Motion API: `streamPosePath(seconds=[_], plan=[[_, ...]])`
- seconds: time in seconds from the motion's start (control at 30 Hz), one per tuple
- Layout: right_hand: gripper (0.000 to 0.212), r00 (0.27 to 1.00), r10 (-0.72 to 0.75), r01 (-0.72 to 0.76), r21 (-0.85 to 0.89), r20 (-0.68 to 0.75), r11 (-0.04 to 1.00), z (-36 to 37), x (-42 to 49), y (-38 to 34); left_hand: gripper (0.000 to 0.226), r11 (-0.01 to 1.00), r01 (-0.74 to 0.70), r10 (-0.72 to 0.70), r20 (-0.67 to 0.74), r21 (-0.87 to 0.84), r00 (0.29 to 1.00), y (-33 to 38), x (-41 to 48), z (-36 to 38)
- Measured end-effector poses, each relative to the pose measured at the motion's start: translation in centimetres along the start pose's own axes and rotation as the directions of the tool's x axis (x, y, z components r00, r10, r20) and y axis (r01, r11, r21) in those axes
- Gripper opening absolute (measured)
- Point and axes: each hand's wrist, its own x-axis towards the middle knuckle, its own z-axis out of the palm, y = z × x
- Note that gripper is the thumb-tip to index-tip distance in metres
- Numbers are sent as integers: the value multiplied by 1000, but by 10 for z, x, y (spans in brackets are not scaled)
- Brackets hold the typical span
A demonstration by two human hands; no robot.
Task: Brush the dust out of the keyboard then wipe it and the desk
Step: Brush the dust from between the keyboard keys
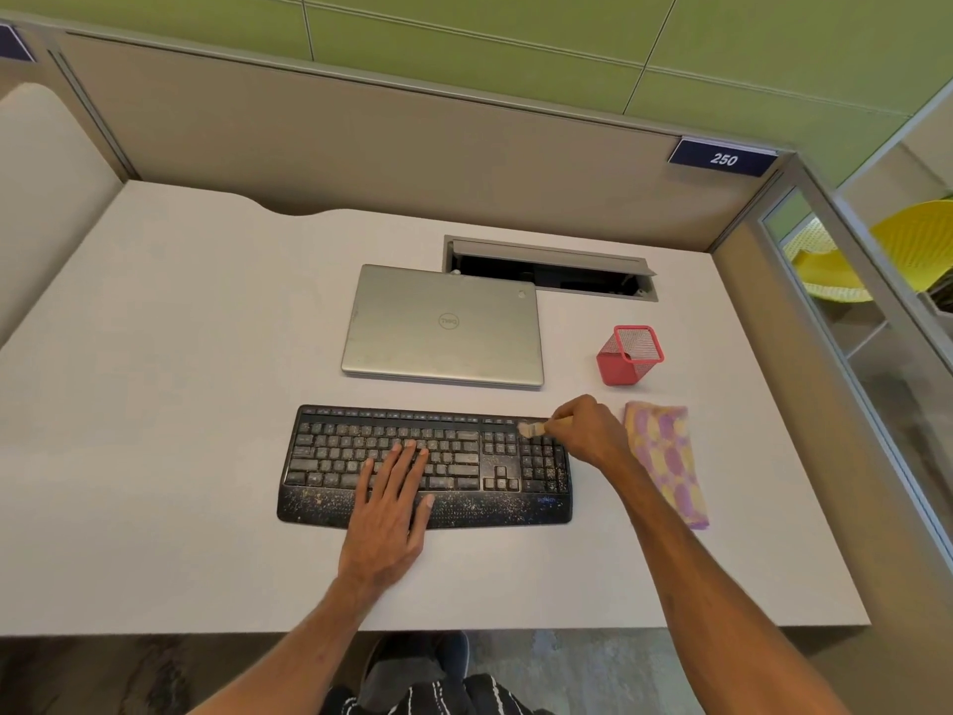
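The flat black keyboard (335, 456) is laid near the front of the plain white desk (180, 405), and pale dust specks are seen all over it. Blue writing at its front right corner is too blurred to be read. The left hand (394, 500) is laid flat on the middle keys, fingers straight and close together. The small brush with light bristles (532, 429) is held in the curled fingers of the right hand (588, 430), and its bristles are set against the top of the number keys. A folded pink and yellow cloth (665, 461) is laid just right of the keyboard. Behind the keyboard a shut silver laptop (443, 327) is placed, with "DELL" marked upside down on its lid, and a red mesh cup (629, 356) is stood to its right. "250" is written in white on a dark blue sign (722, 158) on the far wall.
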Motion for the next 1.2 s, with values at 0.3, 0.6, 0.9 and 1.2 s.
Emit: streamPosePath(seconds=[0.3,0.6,0.9,1.2], plan=[[23,1000,-2,2,-7,15,1000,0,1,-4,67,1000,-3,3,-14,-25,1000,1,0,-2],[21,1000,14,-14,-28,-18,1000,-5,0,-6,67,1000,-4,4,-16,-27,1000,2,0,-3],[23,999,-2,0,-46,-51,999,-1,-3,-9,69,1000,-4,4,-10,-28,1000,1,0,-2],[20,996,68,-68,1,-65,998,-24,9,10,69,1000,-4,4,3,-11,1000,0,0,-1]])
